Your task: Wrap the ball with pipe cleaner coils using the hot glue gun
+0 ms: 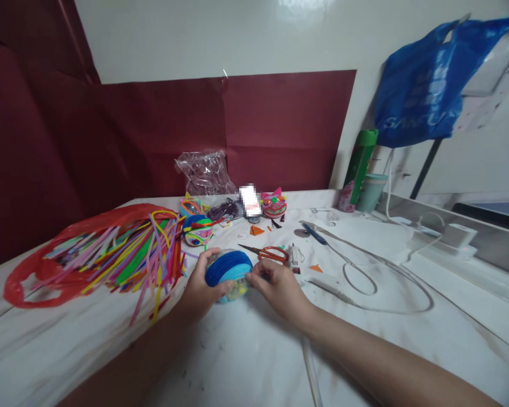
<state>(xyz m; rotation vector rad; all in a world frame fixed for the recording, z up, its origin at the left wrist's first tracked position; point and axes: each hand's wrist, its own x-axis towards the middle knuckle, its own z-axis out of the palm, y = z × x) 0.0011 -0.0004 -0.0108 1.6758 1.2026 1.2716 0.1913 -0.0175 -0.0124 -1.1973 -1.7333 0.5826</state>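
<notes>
Here I see a ball (229, 275) wrapped in blue pipe cleaner over its upper part, while the lower part shows bare and speckled, so the winding looks roughly half done to me. It sits just above the table (246, 350), between both hands. The left hand (200, 288) cups its side, fingers curled against it. The right hand (277, 285) pinches the ball's edge with its fingertips. Scissors (268, 253) lie just behind; loose pipe cleaners (127, 254) are piled to the left.

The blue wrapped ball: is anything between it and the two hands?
Nothing visible. The left hand and the right hand both grip the blue wrapped ball directly. The orange scissors lie behind it on the table, apart.
</notes>
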